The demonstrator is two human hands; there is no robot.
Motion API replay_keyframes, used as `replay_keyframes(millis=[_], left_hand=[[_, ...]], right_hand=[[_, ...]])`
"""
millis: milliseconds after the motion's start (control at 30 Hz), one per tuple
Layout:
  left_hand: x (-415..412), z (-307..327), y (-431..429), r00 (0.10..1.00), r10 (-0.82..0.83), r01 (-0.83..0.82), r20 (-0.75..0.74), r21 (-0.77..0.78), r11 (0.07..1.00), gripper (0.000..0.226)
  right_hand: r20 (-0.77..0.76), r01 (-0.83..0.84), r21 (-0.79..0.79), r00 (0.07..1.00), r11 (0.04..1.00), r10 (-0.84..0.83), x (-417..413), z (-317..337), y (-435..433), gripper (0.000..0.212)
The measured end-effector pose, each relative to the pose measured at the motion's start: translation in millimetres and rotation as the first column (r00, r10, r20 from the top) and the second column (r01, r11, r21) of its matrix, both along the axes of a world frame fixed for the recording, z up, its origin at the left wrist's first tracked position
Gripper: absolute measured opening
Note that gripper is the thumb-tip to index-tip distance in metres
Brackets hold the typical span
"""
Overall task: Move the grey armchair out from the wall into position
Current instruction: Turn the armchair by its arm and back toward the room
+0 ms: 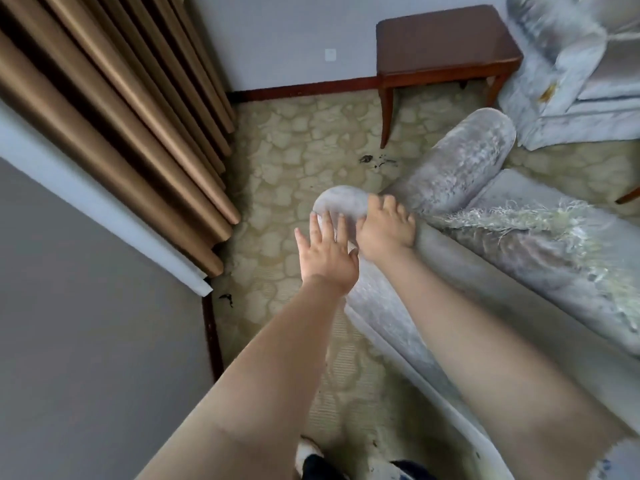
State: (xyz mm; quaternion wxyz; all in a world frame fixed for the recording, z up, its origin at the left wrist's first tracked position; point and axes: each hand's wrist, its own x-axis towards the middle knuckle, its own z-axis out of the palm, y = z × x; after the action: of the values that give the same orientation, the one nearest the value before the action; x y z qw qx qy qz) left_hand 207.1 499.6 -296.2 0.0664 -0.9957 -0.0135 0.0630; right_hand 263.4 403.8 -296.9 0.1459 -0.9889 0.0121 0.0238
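Observation:
The grey velvet armchair stands below me to the right, seen from behind its back, with a fringed throw over the seat. My left hand lies flat with straight, spread fingers against the rounded top corner of the chair's back. My right hand rests on the same corner just to the right, its fingers curled over the top edge. Both forearms reach forward from the bottom of the view.
Brown curtains hang at the left along a grey wall. A dark wooden side table stands against the far wall. A second grey armchair sits at the top right. Patterned carpet lies between chair and curtains.

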Motion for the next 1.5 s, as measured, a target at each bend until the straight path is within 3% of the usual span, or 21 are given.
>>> replay_keyframes(millis=[233,367,433,533,700,867,1000,1067,1167,1367,1433,1500], left_hand=[[72,-6,52,0.976,-0.219,0.218,-0.014,-0.048,0.975,0.066],[128,-12,64,0.915,-0.401,0.396,-0.040,-0.094,0.914,0.063],[160,-18,70,0.846,-0.530,0.519,-0.060,-0.139,0.844,0.062],[199,-23,76,0.628,-0.772,0.748,-0.097,-0.197,0.634,0.064],[239,-17,67,0.265,-0.962,0.947,-0.073,-0.167,0.273,0.067],[269,-12,36,-0.092,-0.995,0.991,-0.033,-0.097,-0.088,0.063],[279,-15,16,-0.268,-0.963,0.962,-0.034,-0.066,-0.265,0.065],[283,-18,14,-0.340,-0.941,0.937,0.004,-0.082,-0.339,0.058],[293,-22,14,-0.400,-0.915,0.903,0.054,-0.150,-0.403,0.040],[288,-14,-8,-0.255,-0.962,0.882,0.097,-0.384,-0.272,0.026],[274,-8,-27,-0.319,-0.937,0.845,0.144,-0.404,-0.350,0.026],[254,1,-42,-0.494,-0.851,0.756,0.179,-0.395,-0.522,0.027]], right_hand=[[-0.081,0.191,-0.011,0.978,0.982,-0.191,57,1,37,0.039],[-0.167,0.265,0.001,0.951,0.964,-0.261,86,-9,34,0.041],[-0.076,0.284,-0.041,0.955,0.958,-0.286,90,-23,35,0.044],[0.002,0.327,-0.093,0.945,0.941,-0.328,90,-34,35,0.041],[-0.002,0.355,-0.097,0.934,0.930,-0.357,87,-29,36,0.036],[0.092,0.518,0.006,0.852,0.855,-0.516,82,-26,40,0.027],[0.123,0.666,0.023,0.738,0.745,-0.664,79,-19,53,0.027],[0.149,0.774,0.008,0.626,0.634,-0.766,80,-21,61,0.027],[0.203,0.945,-0.022,0.325,0.327,-0.924,83,-30,86,0.035],[0.061,0.969,0.085,-0.237,-0.232,-0.970,127,-34,123,0.061],[0.058,0.925,0.083,-0.377,-0.372,-0.924,136,-33,122,0.063],[0.058,0.878,0.085,-0.476,-0.471,-0.878,140,-33,121,0.068]])
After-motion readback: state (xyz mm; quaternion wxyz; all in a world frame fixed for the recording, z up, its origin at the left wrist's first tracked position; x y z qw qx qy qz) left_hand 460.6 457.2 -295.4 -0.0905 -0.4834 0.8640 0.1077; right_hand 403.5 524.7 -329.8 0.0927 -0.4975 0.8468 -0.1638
